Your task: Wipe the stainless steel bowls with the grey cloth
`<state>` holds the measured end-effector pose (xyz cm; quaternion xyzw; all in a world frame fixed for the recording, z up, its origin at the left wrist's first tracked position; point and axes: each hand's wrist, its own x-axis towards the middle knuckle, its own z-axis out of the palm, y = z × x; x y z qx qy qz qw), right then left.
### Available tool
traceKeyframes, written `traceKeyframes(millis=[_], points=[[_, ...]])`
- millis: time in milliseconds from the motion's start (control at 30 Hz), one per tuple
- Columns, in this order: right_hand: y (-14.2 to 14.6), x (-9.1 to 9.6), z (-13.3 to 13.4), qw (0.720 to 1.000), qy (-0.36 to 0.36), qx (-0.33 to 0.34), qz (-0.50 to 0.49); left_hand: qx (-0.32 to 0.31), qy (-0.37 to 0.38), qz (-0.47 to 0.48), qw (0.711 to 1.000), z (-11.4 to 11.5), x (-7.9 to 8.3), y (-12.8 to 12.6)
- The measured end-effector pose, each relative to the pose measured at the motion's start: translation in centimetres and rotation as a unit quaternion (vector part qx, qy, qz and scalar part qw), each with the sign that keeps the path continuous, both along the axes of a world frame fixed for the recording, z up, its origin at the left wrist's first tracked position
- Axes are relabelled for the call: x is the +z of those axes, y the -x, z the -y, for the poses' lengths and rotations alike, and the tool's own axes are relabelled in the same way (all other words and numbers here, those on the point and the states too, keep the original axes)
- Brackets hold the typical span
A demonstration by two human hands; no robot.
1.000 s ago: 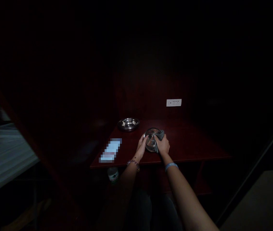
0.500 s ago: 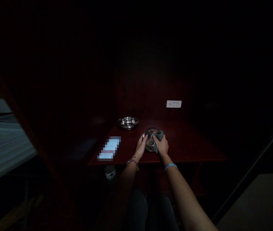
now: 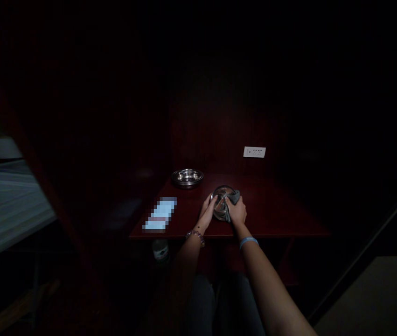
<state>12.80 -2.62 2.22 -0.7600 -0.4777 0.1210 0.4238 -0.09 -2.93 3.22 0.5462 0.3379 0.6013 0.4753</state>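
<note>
On a dark red wooden table (image 3: pixel 268 210) my hands are around a small stainless steel bowl (image 3: pixel 222 209). My left hand (image 3: pixel 207 212) grips the bowl's left side, fingers over the rim. My right hand (image 3: pixel 236 211) presses a grey cloth (image 3: pixel 233 198) against the bowl's right side and rim, so that part of the bowl is hidden. Farther back to the left, a second steel bowl (image 3: pixel 187 178) sits alone, untouched by either hand.
A pixelated blue-white flat object (image 3: pixel 159 214) lies near the table's left front edge. A bottle (image 3: pixel 160 249) stands below that edge. A white wall socket panel (image 3: pixel 254 151) is on the back wall. A grey surface (image 3: pixel 5 205) shows at far left.
The hands and cloth stay on the bowl with only slight shifts. The whole view has moved a little, with the wall panel and table edge sitting slightly differently in the frame.
</note>
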Motion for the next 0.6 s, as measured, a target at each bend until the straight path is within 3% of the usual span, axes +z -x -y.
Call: traceKeyframes(millis=[600], points=[[-0.1,-0.3,0.0,1.0,-0.002,0.001,-0.002,0.028,-0.021,-0.049,0.998,-0.7,-1.0,0.1]])
